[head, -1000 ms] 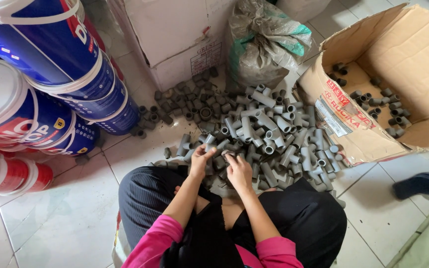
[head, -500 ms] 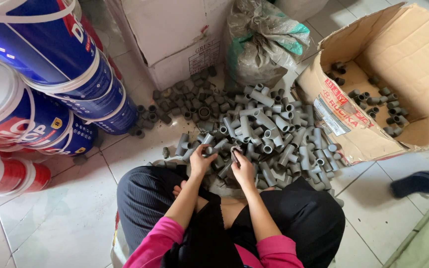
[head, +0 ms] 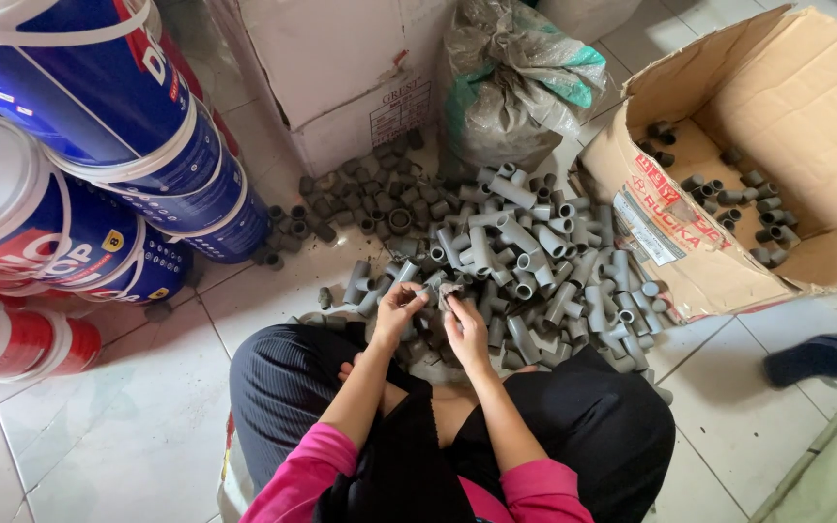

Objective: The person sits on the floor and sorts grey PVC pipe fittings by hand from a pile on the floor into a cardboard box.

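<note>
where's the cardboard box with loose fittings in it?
Head view, upper right: the open cardboard box sits on the tile floor right of the grey fitting pile, beside the tied plastic sack.

The pile of pipe fittings (head: 506, 261) lies on the floor before the seated person. Stacked buckets (head: 79, 165) stand left; an open cardboard box (head: 816, 116) holding fittings lies right. A sack (head: 515, 77) sits behind the pile.
</note>
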